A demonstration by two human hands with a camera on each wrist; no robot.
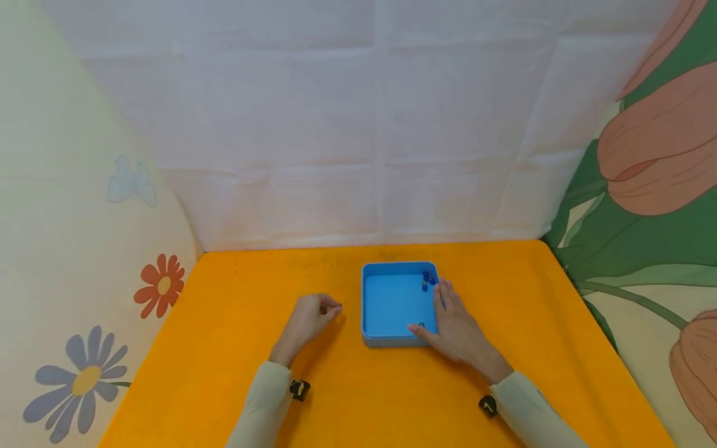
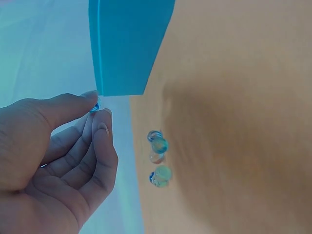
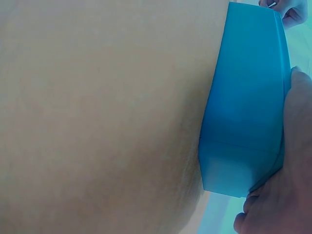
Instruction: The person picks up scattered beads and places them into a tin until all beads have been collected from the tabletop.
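Between thumb and fingertips my left hand (image 1: 307, 325) pinches a small glass marble (image 2: 97, 106), left of the blue square box (image 1: 389, 341). On the tabletop near that hand, the left wrist view shows several clear and blue-green marbles (image 2: 159, 145); the head view does not show them. Inside the box, several dark blue marbles (image 1: 426, 281) lie in the far right corner, and another marble (image 1: 422, 324) is partly hidden by my right thumb. My right hand (image 1: 456, 330) rests against the box's near right corner, fingers fairly straight along the right wall, thumb over the front rim.
The box stands on an orange-yellow table (image 1: 358, 398), near its far edge. A creased white sheet (image 1: 336, 124) hangs behind. Flower-printed cloths flank the table on the left (image 1: 67, 249) and right (image 1: 661, 249). Each wrist wears a small black tag.
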